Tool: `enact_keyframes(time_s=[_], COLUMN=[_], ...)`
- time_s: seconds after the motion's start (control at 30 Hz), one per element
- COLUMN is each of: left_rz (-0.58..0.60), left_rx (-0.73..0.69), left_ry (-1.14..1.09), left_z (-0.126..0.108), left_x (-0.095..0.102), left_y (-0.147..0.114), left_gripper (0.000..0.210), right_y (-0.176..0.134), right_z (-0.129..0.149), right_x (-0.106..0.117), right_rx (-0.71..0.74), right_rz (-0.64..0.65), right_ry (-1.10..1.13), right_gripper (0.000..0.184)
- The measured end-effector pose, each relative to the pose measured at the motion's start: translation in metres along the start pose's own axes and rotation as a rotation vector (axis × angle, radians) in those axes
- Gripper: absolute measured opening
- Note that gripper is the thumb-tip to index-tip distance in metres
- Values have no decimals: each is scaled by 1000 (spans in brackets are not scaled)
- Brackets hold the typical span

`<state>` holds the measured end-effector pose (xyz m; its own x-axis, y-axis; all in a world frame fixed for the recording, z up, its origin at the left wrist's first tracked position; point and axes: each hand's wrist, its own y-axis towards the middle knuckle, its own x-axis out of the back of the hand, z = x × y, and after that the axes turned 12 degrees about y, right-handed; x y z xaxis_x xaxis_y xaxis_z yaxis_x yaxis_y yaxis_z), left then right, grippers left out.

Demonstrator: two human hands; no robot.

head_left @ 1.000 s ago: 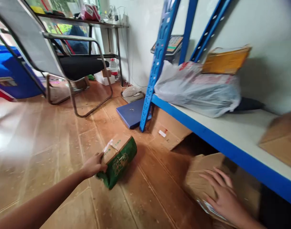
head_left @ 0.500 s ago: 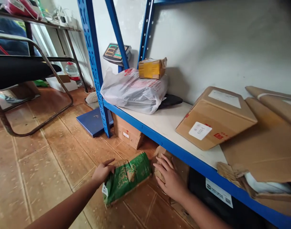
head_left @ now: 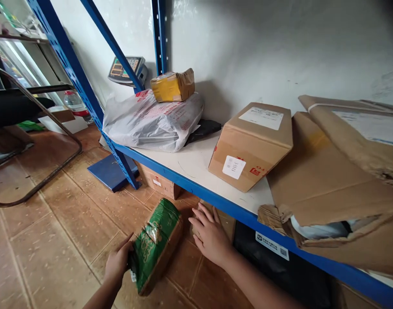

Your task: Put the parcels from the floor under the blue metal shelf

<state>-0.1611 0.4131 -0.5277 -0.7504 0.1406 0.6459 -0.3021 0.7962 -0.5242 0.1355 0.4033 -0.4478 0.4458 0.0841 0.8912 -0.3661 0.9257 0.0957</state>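
Note:
A green printed parcel (head_left: 155,243) wrapped in clear tape lies tilted on the tiled floor in front of the blue shelf. My left hand (head_left: 118,262) grips its near end. My right hand (head_left: 210,234) rests flat, fingers spread, on a brown parcel (head_left: 226,221) that sits on the floor under the shelf edge, just right of the green one. Most of that brown parcel is hidden by my hand and the shelf.
The blue-framed shelf (head_left: 196,187) carries a white plastic bag (head_left: 149,122), a yellow taped package (head_left: 172,85), a cardboard box (head_left: 252,143) and crumpled cardboard (head_left: 338,180). A weighing scale (head_left: 126,69), a blue pad (head_left: 111,171) and a chair leg (head_left: 41,178) stand at left.
My left hand has dragged the green parcel across the floor toward the shelf and nearer to me. My view has swung right along the shelf. My right hand stays on the brown parcel.

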Motion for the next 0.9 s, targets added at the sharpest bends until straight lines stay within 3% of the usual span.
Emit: enact_keyframes(time_s=[0.07, 0.13, 0.27, 0.53, 0.63, 0.7, 0.77, 0.9], left_rz=[72, 132, 79, 24, 42, 60, 72, 30], left_rx=[-1, -104, -246, -234, -224, -217, -231, -423], left_ry=[-97, -80, 62, 33, -22, -60, -91, 79], left_z=[-20, -38, -63, -131, -151, -147, -127, -69], left_x=[4, 5, -3, -55, -63, -64, -65, -84], left_y=[-2, 1, 19, 45, 47, 42, 30, 3], left_gripper=[64, 64, 55, 48, 52, 60, 73, 128], right_y=[1, 1, 1, 0, 2, 3, -1, -19], right_z=[2, 3, 5, 4, 3, 4, 5, 6], right_x=[0, -1, -2, -1, 1, 1, 1, -9], right_rx=[-1, 0, -9, -4, -18, -17, -13, -8], right_rz=[-9, -22, -36, -35, -22, -14, -6, -52], right_ry=[6, 2, -15, -38, -48, -63, -101, -318], right_gripper=[38, 35, 31, 32, 33, 34, 38, 47])
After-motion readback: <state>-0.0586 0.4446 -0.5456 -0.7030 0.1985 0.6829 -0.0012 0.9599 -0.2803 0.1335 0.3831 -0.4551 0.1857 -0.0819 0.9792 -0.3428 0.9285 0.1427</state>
